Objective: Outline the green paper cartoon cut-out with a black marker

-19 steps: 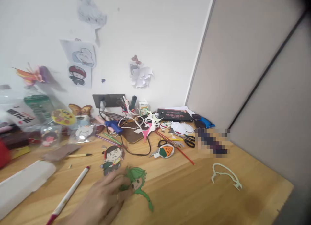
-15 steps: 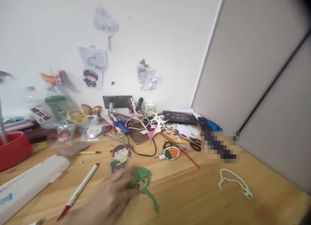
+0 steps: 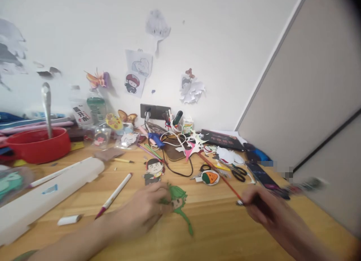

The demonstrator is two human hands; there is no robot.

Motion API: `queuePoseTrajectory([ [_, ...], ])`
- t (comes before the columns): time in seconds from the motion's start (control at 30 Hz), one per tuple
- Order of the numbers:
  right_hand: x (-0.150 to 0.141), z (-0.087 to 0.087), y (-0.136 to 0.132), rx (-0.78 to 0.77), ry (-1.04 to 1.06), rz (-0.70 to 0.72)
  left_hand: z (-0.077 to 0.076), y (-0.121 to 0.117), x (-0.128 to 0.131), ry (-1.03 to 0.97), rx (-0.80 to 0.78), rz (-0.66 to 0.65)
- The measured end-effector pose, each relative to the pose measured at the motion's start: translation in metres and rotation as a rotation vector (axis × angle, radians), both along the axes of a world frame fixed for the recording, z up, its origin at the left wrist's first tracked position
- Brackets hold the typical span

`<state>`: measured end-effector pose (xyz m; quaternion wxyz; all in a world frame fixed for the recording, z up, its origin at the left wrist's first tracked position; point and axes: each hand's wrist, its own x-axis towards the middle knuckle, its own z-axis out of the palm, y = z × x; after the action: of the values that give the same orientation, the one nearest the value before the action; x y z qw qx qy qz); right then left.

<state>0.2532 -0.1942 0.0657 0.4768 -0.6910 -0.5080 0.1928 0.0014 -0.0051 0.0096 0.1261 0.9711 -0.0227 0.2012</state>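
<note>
My left hand point(image 3: 146, 206) is closed at the left edge of a green-haired paper cutout figure point(image 3: 178, 201), whose green tail trails down over the wooden table. Part of that figure is hidden under my fingers. Just behind lies a second paper figure with black hair point(image 3: 153, 170). My right hand point(image 3: 262, 206), blurred by motion, is closed at the right, near the end of a thin red stick point(image 3: 225, 182). A small dark-and-light tip shows at its fingers; whatever it holds cannot be made out. A smeared reddish-green object point(image 3: 307, 185) appears beyond that hand.
An uncapped marker point(image 3: 115, 193), its white cap point(image 3: 69, 220) and a long white case point(image 3: 50, 197) lie left. A red bowl point(image 3: 39, 144) stands behind. Scissors point(image 3: 238, 173), a carrot-decorated cutter point(image 3: 210, 177), a phone point(image 3: 265, 178) and a blue glue gun point(image 3: 155, 139) lie farther back.
My right hand has come into view from the right. My view has swung left, bringing in the bowl and marker cap. My left hand stays on the green-haired figure.
</note>
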Motion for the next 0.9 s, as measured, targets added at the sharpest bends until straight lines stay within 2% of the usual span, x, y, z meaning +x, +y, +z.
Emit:
queuePoseTrajectory([
  [0.07,-0.017,-0.014,0.033,-0.077,0.253,0.059,-0.003,0.002,-0.001,0.040,-0.003,0.001],
  [0.17,-0.040,-0.029,0.072,-0.197,0.174,0.224,-0.005,0.003,-0.002,0.059,-0.009,0.013],
  [0.3,-0.055,-0.044,0.097,-0.226,0.136,0.342,-0.006,0.005,-0.002,0.072,-0.025,0.025],
  [0.53,-0.059,-0.067,0.102,-0.155,0.049,0.380,-0.001,0.009,0.005,0.064,-0.057,-0.004],
  [0.9,-0.061,-0.068,0.097,-0.181,-0.004,0.426,-0.006,0.011,0.007,0.129,-0.029,-0.005],
])
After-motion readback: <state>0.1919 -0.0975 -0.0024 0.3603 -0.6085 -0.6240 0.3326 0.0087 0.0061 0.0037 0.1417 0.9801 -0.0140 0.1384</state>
